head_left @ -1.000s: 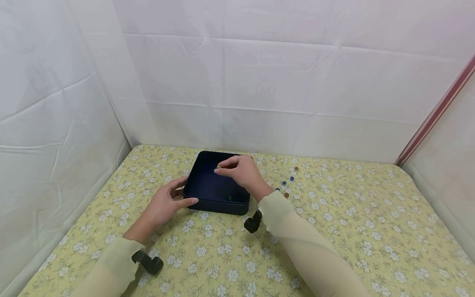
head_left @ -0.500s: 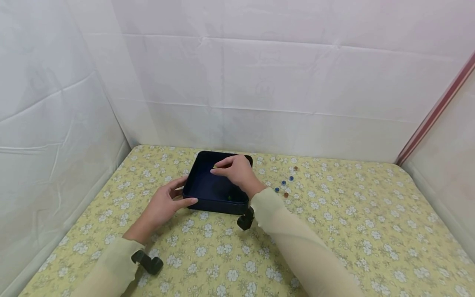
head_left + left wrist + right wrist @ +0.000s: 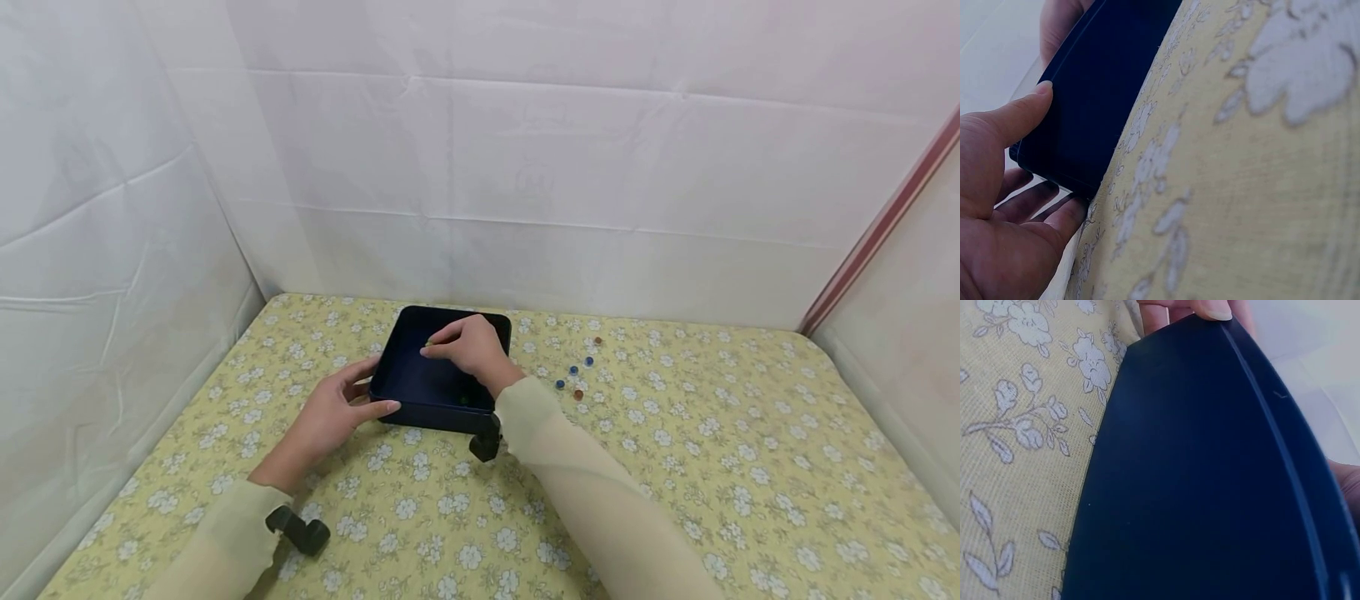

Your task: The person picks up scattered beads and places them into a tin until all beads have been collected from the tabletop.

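Observation:
A dark navy square box [image 3: 431, 415] with an open top sits on the flowered cloth. My left hand [image 3: 333, 408] grips its near left corner, the thumb on the front wall and the fingers along the left side, as the left wrist view [image 3: 1016, 206] also shows. Over the inside of the box, my right hand [image 3: 474, 348] pinches a small yellow-green marble-like piece [image 3: 429, 342] between thumb and fingertips. Another small green piece [image 3: 464, 400] lies on the box floor near the front right. In the right wrist view the box's outer wall [image 3: 1197, 475] hides most of the right hand.
Right of the box, blue marble-like pieces [image 3: 573, 370] and brown ones [image 3: 578, 395] lie scattered on the yellow floral cloth [image 3: 675, 467]. White sheeting [image 3: 525, 167] hangs behind the table and along both sides. Black wrist mounts [image 3: 298, 530] project from both sleeves.
My right hand has moved slightly left and lower over the box, with the yellow-green piece still pinched. The left hand and box have stayed in place.

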The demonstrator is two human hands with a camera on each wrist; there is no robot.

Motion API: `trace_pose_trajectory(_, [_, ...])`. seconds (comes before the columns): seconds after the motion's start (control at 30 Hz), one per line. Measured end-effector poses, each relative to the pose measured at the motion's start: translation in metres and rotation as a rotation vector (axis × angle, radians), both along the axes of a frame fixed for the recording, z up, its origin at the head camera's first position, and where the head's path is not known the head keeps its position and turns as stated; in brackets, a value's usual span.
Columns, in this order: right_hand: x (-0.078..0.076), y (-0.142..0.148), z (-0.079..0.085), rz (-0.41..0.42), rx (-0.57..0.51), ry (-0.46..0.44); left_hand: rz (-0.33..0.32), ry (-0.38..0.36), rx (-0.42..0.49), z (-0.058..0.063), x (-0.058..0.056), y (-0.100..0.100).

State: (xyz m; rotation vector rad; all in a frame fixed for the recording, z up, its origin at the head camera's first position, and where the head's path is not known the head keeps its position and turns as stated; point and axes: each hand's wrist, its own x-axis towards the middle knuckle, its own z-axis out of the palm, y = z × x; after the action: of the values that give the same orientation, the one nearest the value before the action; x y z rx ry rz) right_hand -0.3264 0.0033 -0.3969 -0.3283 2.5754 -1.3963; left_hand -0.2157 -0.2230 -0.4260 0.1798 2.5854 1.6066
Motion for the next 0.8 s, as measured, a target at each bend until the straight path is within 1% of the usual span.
trace_pose_trajectory(0.27, [-0.0042,-0.0024,-0.0010,-0.009,0.053,-0.008,-0.001,-0.004,0.003,-0.0007,-0.0006,-0.0003])
trace_pose_trajectory(0.57, [-0.0048,-0.0036,-0.0026,0.003,0.064,-0.030,-0.004,-0.001,0.001,-0.0012,-0.0007,-0.0004])
trace_pose_trajectory(0.8, [-0.0063,-0.0041,-0.0041,0.011,0.080,-0.028,-0.001,0.002,0.006,-0.0014,-0.0005,-0.0001])
